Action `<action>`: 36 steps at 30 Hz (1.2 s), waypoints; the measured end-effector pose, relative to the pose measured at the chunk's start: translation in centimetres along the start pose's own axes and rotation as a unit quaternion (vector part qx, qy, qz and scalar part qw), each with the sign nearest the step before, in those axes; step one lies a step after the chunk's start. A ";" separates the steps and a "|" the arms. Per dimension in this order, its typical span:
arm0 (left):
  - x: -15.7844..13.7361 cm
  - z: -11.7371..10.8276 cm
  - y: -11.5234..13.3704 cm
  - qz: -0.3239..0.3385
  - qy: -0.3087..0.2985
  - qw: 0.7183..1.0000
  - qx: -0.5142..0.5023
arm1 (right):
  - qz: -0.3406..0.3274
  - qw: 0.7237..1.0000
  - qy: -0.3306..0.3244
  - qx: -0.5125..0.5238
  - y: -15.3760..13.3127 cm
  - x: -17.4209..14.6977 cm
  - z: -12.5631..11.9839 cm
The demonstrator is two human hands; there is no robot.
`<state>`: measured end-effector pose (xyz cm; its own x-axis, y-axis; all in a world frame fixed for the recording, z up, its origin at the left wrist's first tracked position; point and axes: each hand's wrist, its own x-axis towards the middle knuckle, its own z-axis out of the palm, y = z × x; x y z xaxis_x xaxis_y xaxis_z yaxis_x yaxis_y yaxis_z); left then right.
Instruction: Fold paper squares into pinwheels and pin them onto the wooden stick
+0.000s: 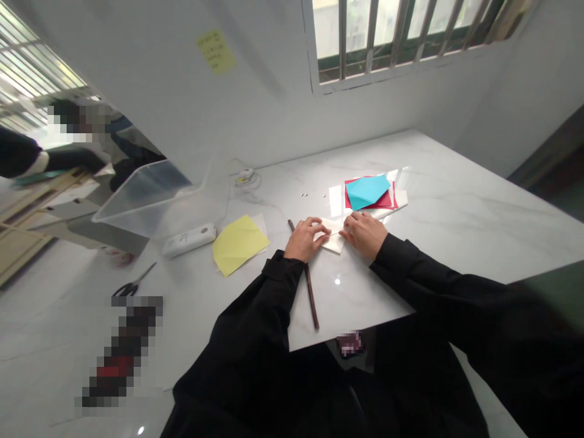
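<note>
Cream sheet (pixel 335 244), corner toward person (pixel 250 340)

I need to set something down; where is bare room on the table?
Bare table: right of the cream strip; a smaller patch between the dark stick and right sleeve. Crowded: around the left hand, right hand and cream piece.

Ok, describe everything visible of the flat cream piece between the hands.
The flat cream piece looks like paper or cloth, unclear which. An edge or crease crosses it; its lower end is straight-edged. It lies on or just above the white marbled tabletop, touched and partly covered by the left hand and right hand.
</note>
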<state>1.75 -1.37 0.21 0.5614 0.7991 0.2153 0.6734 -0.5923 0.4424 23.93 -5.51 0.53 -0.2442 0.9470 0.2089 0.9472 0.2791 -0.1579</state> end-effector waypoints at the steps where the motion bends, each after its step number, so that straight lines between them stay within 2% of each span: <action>1: 0.0 0.0 0.0 -0.003 0.003 1.000 -0.001 | 0.017 1.000 -0.011 0.019 -0.2 0.5 0.0; 5: -0.2 0.2 0.0 -0.012 0.012 1.000 -0.011 | 0.047 0.997 -0.030 0.053 -0.8 2.1 0.0; 9: -0.3 0.2 0.0 -0.021 0.021 0.999 -0.012 | 0.029 0.997 -0.056 0.045 -1.4 3.6 -0.1; 17: -0.5 0.6 -0.5 -0.080 0.067 0.993 0.047 | 0.042 0.972 -0.183 0.138 0.0 7.1 -1.1; 22: -0.5 0.7 -0.6 -0.082 0.082 0.992 0.049 | 0.023 0.957 -0.161 0.240 1.2 6.9 -0.8; 25: -0.4 0.5 -0.2 -0.089 0.090 0.991 0.033 | 0.004 0.931 -0.172 0.322 1.6 6.7 -0.3; 28: -0.3 0.2 0.4 -0.112 0.087 0.989 -0.029 | -0.003 0.911 -0.192 0.365 1.8 6.8 0.2; 31: -0.2 0.0 0.8 -0.122 0.093 0.977 -0.148 | -0.028 0.893 -0.198 0.404 1.9 6.9 0.5; 34: 0.0 -0.3 0.9 -0.115 0.119 0.947 -0.277 | -0.046 0.860 -0.208 0.464 2.0 6.9 0.5; 36: 0.1 -0.4 0.8 -0.128 0.141 0.924 -0.332 | -0.031 0.836 -0.213 0.504 2.0 6.9 0.7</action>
<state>2.16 -1.72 0.96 0.2141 0.9545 0.2074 0.2712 -0.2621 0.9262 23.98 1.68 1.02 -0.5419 0.8364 -0.0825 0.3262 0.1188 -0.9378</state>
